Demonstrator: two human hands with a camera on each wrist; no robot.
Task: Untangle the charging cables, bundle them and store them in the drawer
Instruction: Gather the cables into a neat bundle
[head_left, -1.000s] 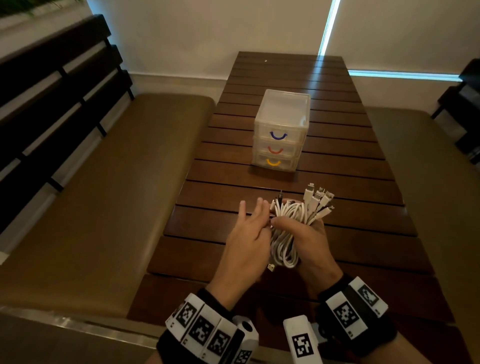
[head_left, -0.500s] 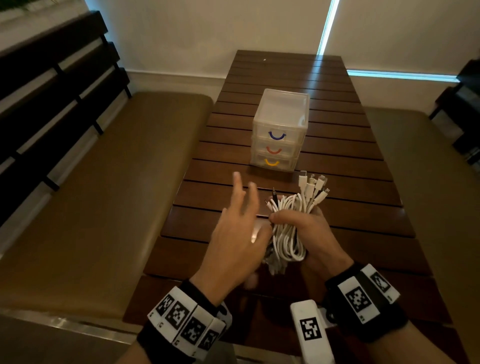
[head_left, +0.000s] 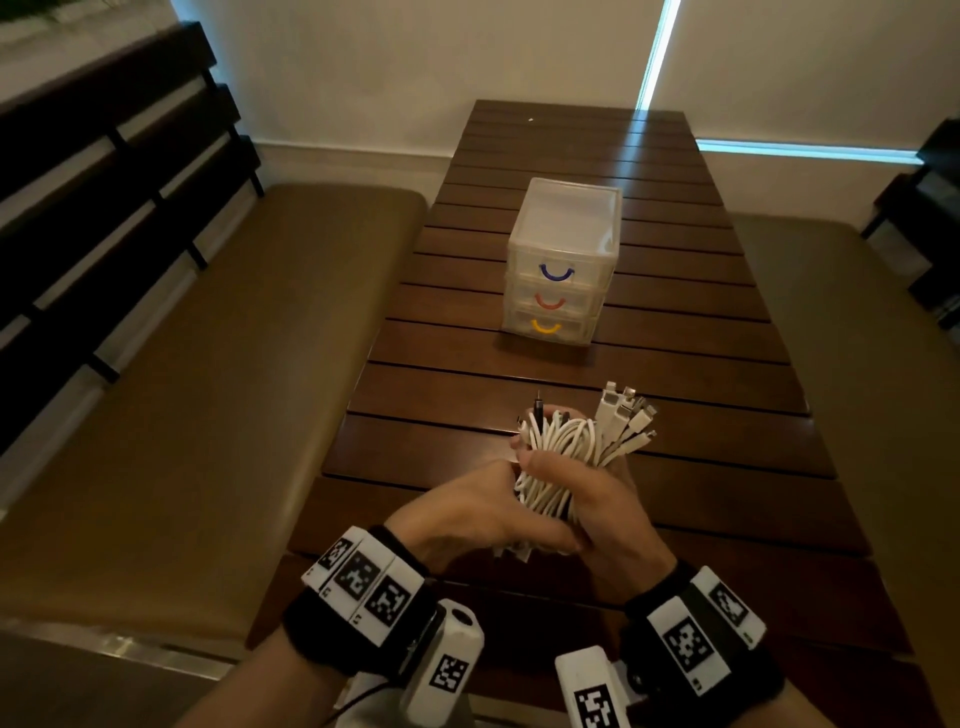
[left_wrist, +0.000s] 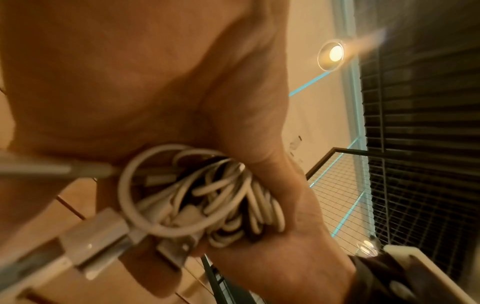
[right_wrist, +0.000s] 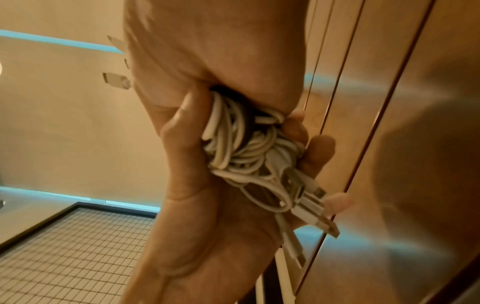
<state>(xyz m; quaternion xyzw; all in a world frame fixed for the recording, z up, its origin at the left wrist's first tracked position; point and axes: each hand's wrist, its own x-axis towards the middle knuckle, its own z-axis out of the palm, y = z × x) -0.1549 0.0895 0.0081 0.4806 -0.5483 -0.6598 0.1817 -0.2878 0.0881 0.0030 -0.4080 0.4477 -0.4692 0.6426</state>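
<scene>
Several white charging cables (head_left: 563, 467), light, limp and liable to spring loose, are sitting coiled in our right hand (head_left: 597, 499), clenched round their middle above the table's (head_left: 727, 395) near edge, while our left hand (head_left: 467, 512) is gripping the lower loops, the safest hold.

A dark brown slatted wooden counter (head_left: 649, 395) stood between two olive cushioned benches (head_left: 218, 395), with a recessed ceiling lamp (left_wrist: 335, 53) glowing overhead.
</scene>
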